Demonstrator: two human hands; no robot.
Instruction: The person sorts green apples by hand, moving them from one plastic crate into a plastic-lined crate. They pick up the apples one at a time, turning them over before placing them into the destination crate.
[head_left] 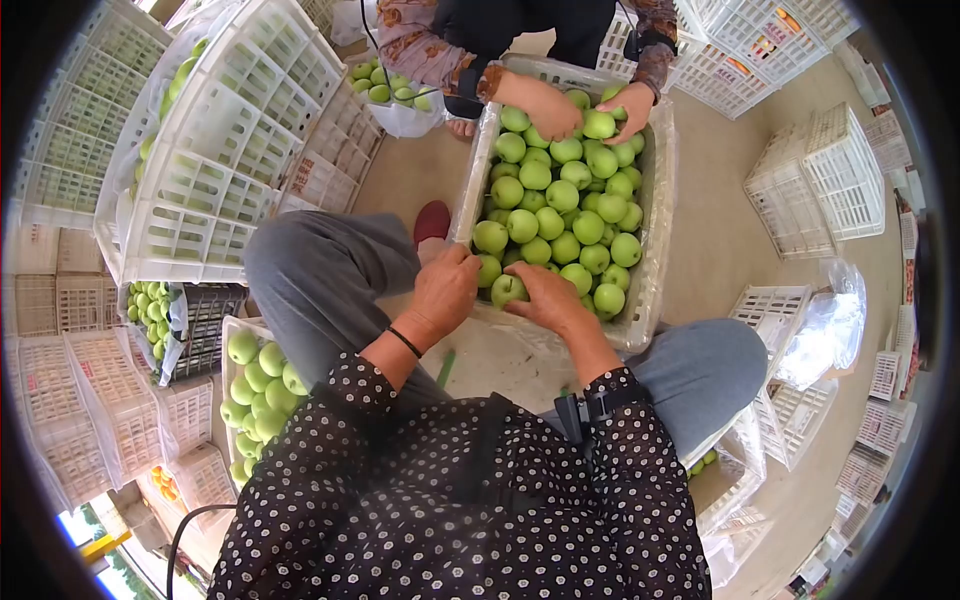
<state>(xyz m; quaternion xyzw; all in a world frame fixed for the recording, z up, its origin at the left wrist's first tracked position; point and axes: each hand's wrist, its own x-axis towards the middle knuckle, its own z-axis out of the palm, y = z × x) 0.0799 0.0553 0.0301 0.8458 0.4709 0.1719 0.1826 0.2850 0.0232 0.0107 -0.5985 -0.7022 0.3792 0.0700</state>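
Note:
A white crate (660,235) lined with clear plastic stands in front of me, filled with green apples (563,222). My right hand (553,300) is at its near left corner, thumb and fingers closed around a green apple (509,290). Against the crate's left rim, my left hand (446,290) is closed with its fingers curled; whatever it grips is hidden. Across the crate, another person's two hands are among the apples at the far end. One of them holds a green apple (599,124).
A tall white crate (215,150) stands at my left. Below it are a black crate (205,325) and a white crate of apples (262,395) beside my leg. A bag of apples (400,112) lies at the far left. White crates (820,185) stand at the right.

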